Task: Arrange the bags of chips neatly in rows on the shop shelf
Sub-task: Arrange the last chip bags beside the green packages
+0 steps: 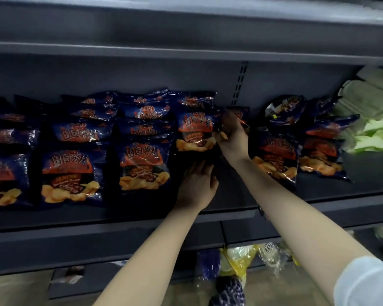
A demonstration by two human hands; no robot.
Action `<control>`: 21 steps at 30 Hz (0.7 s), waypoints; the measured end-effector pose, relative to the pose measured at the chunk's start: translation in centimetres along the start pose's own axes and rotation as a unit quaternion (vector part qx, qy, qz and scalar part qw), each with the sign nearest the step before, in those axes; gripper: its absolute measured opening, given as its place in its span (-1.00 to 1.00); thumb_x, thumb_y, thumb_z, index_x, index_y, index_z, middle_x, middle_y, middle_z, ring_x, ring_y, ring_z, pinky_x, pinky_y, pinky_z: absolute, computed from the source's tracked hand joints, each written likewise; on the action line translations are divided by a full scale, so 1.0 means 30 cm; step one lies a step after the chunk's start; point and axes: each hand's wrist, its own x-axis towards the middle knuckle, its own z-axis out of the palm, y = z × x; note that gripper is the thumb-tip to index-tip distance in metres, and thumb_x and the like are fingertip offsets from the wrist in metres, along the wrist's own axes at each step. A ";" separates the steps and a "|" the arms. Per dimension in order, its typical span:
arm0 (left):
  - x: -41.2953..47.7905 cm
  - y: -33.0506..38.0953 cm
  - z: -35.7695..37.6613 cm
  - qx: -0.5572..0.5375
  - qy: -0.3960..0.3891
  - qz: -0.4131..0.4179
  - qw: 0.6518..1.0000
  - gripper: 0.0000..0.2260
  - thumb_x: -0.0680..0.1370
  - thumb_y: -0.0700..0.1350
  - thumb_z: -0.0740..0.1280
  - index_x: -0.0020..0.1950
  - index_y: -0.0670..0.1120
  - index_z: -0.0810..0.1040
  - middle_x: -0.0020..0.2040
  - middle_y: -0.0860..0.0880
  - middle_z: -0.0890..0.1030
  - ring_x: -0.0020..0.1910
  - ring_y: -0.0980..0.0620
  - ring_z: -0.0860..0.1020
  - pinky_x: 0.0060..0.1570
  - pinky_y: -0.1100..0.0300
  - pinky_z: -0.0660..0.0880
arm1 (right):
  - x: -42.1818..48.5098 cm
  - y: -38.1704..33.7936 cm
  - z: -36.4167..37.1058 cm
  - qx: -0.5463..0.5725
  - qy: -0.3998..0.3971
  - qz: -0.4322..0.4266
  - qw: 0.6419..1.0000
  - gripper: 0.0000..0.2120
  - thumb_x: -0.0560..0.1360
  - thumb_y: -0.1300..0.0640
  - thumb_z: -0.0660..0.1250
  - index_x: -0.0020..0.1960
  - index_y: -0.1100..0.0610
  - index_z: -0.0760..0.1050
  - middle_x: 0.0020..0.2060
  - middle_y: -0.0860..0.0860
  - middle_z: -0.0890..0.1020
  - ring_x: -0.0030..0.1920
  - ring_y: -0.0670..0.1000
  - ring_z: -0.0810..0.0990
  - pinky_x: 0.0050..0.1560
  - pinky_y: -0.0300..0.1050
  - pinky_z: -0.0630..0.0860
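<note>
Dark blue chip bags with orange print lie in several rows on the grey shelf [230, 208]. My left hand [197, 184] rests on the bottom edge of the front bag [195, 133] of the fourth row, fingers curled over it. My right hand [232, 138] grips that bag's right edge, reaching over it toward a small bag [241, 113] behind. To the right lie more bags [276, 155], one [284, 109] tipped and showing its silver inside. Left rows, such as the bag [69, 173], look overlapped front to back.
Another shelf board [186, 49] hangs close above. Green and white packs [372, 133] sit at the far right of the shelf. Below the shelf edge, yellow and clear packets [241, 259] stick out from a lower level.
</note>
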 end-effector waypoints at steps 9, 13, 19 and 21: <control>0.010 -0.017 0.025 0.010 -0.009 -0.005 1.000 -0.60 0.59 -0.02 0.12 0.41 -0.09 0.34 0.44 -0.11 0.30 0.44 -0.11 0.22 0.41 0.02 0.15 | -0.167 0.090 -0.228 -0.068 0.093 -0.056 0.992 -0.54 0.44 0.36 0.33 0.31 0.14 0.43 0.19 0.04 0.51 0.19 -0.07 0.49 0.23 -0.23 0.45; 0.010 -0.015 0.023 0.010 0.007 0.002 1.000 -0.62 0.57 -0.06 0.15 0.37 -0.13 0.39 0.40 -0.13 0.36 0.41 -0.12 0.26 0.37 0.02 0.17 | -0.232 0.119 -0.274 -0.099 0.132 -0.071 0.984 -0.62 0.43 0.37 0.33 0.22 0.16 0.49 0.11 0.05 0.55 0.10 -0.02 0.54 0.11 -0.26 0.49; 0.011 -0.013 0.020 -0.002 0.004 -0.005 1.000 -0.61 0.59 -0.06 0.13 0.39 -0.14 0.38 0.42 -0.15 0.35 0.42 -0.13 0.26 0.39 0.01 0.20 | -0.231 0.105 -0.291 -0.108 0.140 -0.079 0.981 -0.65 0.41 0.40 0.31 0.16 0.18 0.54 0.05 0.00 0.52 0.00 -0.05 0.54 -0.01 -0.49 0.40; 0.012 -0.013 0.018 0.000 -0.001 -0.007 1.000 -0.62 0.59 -0.06 0.12 0.39 -0.14 0.37 0.43 -0.14 0.33 0.42 -0.12 0.25 0.40 0.01 0.20 | -0.215 0.093 -0.289 -0.107 0.139 -0.090 0.980 -0.69 0.44 0.37 0.32 0.16 0.18 0.54 0.05 0.03 0.53 0.03 0.02 0.56 0.04 -0.33 0.46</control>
